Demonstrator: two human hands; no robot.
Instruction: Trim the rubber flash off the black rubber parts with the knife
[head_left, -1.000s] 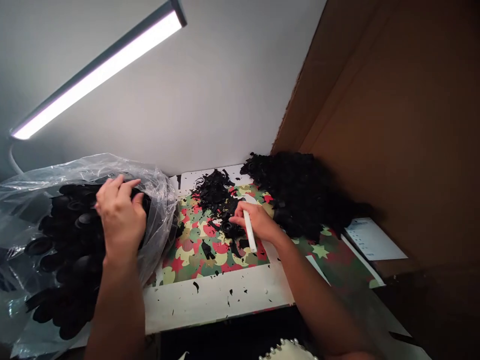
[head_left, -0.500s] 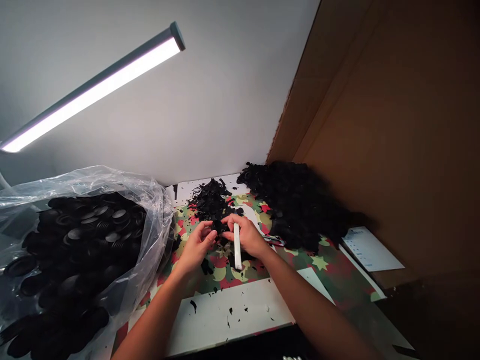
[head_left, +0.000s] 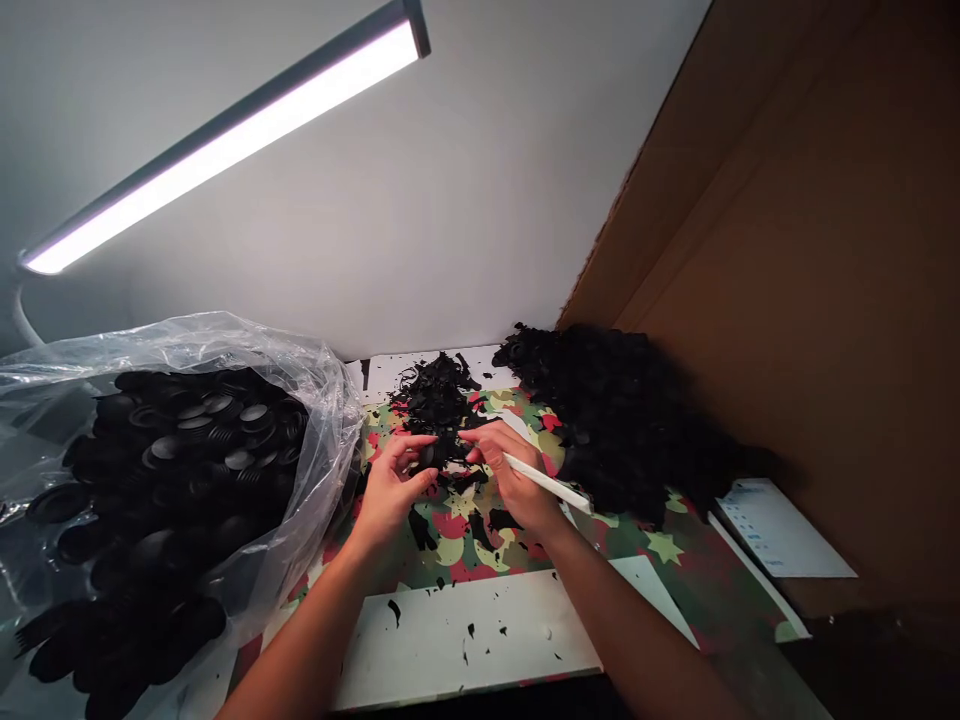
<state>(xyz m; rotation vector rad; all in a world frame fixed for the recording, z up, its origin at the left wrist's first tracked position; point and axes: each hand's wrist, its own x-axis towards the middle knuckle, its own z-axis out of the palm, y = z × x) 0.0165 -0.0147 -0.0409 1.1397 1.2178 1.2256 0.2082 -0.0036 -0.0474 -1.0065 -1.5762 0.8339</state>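
Two hands meet: left hand (head_left: 390,487) pinches black disc (head_left: 429,457); right hand (head_left: 510,478) grips white tool (head_left: 546,484), long axis running right, away from disc.

Plastic bag (head_left: 45,420) cut off left

White table (head_left: 465,640) bears patterned mat (head_left: 480,525), seemingly black scraps (head_left: 439,400).

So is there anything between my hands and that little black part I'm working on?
Nothing visible. The left hand and right hand both pinch the small black part directly, above the patterned mat. The white tool lies in the right hand, angled away from it.
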